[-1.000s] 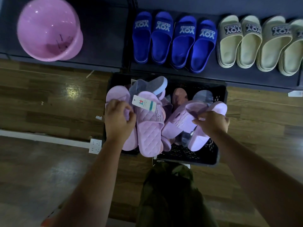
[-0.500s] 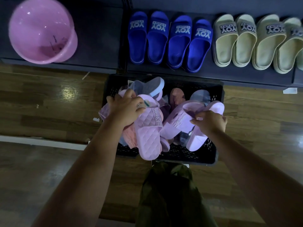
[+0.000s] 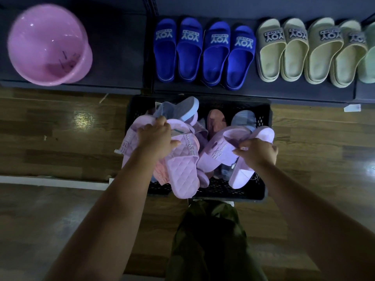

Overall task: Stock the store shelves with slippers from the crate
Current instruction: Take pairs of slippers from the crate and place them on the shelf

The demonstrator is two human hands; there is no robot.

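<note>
Far left on dark shelf [image 3: 113, 47]: round pink plastic basin [image 3: 48, 45], tipped on its side, opening twd camera. Wood-look floor [image 3: 60, 138] below, w/ light glare.

Centre: black perforated plastic crate [image 3: 261, 116] on floor, just in front of shelf edge, heaped w/ slippers, mostly lilac, plus grey-blue & a dusty-pink one.

Left hand [image 3: 155, 138] inside crate's left half, closed over strap area of lilac quilted-sole slippers [image 3: 182, 175]; one juts over crate's near rim. White/teal tag peeks out beside thumb.

Right hand [image 3: 258, 152] at crate's right side, fingers pinched on strap of smooth lilac slipper pair [image 3: 219, 151], raised slightly above the heap.

Above crate on shelf: four royal-blue slide slippers [image 3: 203, 53] marked "YOY", side by side, heels twd camera. Right of those: four beige thick-soled slides [image 3: 310, 51], same logo; pale-green one cut off at frame edge.

Bottom centre: olive camo trouser leg [image 3: 209, 240].
</note>
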